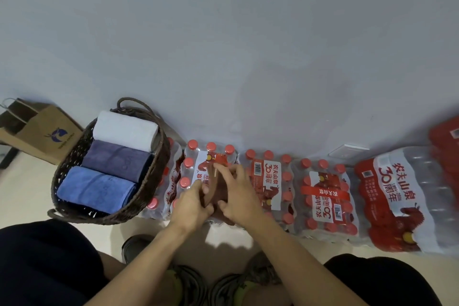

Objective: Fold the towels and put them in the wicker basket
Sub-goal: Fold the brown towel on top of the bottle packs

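A brown towel (218,191) sits mid-frame on a shrink-wrapped pack of water bottles (211,176), gripped from both sides: the left hand (191,202) and the right hand (238,194) curl their fingers round it. It looks nearly folded. Left of centre, the wicker basket (149,181) already holds white, purple and blue towels. Next it likely calls for a last tuck, then a carry leftward into the basket. Pack labels read 农夫山泉, "30周年" and "1996-2026". The paper bag (49,131) logo, upper left, is unreadable.
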### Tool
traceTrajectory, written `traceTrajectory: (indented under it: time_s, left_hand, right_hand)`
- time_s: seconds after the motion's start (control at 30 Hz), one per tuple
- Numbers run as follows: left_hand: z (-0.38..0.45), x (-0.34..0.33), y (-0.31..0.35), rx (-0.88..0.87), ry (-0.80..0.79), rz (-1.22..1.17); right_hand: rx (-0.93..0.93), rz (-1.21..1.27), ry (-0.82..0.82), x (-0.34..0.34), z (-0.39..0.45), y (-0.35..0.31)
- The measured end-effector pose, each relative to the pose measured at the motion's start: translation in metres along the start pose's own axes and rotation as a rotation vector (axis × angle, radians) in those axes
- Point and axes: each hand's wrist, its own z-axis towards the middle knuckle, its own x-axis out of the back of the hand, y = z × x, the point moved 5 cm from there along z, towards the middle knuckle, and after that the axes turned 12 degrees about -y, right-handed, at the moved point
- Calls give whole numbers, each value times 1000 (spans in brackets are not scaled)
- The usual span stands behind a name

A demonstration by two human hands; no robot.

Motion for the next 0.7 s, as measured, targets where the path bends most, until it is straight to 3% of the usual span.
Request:
traceTrajectory:
  time_s: [0.13,0.3,0.37,0.5,0.57,0.63,0.7]
  left_hand:
    - [-17,-2,40,-276,-67,-102]
    - [-24,-9,62,-338,-156,-272]
    - [-20,-12,63,-332,-181,-274]
    - [-1,-26,71,-322,-217,-358]
    - [17,-37,74,-252,-157,-354]
    - [35,-48,71,-125,-65,-258]
    - [46,-57,67,-67,1,-31]
  right_hand:
    - [151,-332,20,32,-15,1]
    - [116,-407,-209,53,-38,38]
    - [71,-311,-271,64,-51,56]
    - [-122,213,-478,80,-70,97]
    - [-204,438,-409,87,-70,121]
    - [-349,630,-217,87,-68,151]
    - [-466,527,-22,85,-70,175]
